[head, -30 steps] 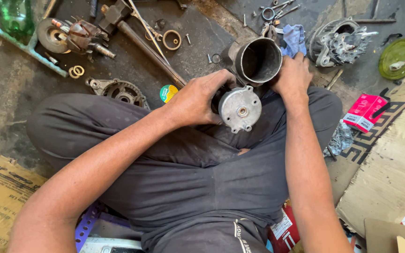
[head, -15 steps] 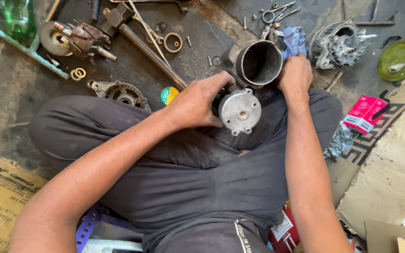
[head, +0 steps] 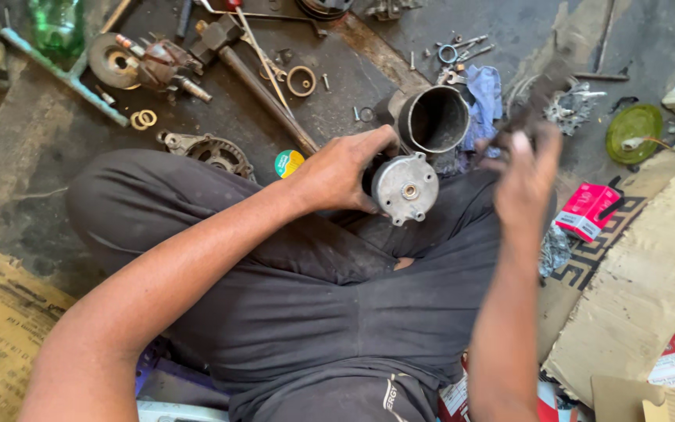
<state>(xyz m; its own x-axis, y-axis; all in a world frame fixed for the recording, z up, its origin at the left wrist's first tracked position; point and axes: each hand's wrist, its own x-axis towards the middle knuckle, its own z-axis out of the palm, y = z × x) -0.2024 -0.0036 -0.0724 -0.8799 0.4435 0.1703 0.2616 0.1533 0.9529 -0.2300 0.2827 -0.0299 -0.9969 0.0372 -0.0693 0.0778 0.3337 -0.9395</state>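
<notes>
Plainly the grey metal motor end housing (head: 405, 187), held over the lap, looks heavy, rigid and greasy; left hand (head: 337, 173) fingers wrap its rim. Right hand (head: 526, 176) is blurred, possibly pinching something.

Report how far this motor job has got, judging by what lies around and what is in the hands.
Done: the unit is apart, with the armature, a toothed housing and washers spread on the floor. In hand: the left hand grips the round metal end cap beside the dark cylindrical casing; the right hand is raised and blurred, its contents unclear. Left: those loose parts are unassembled.
</notes>
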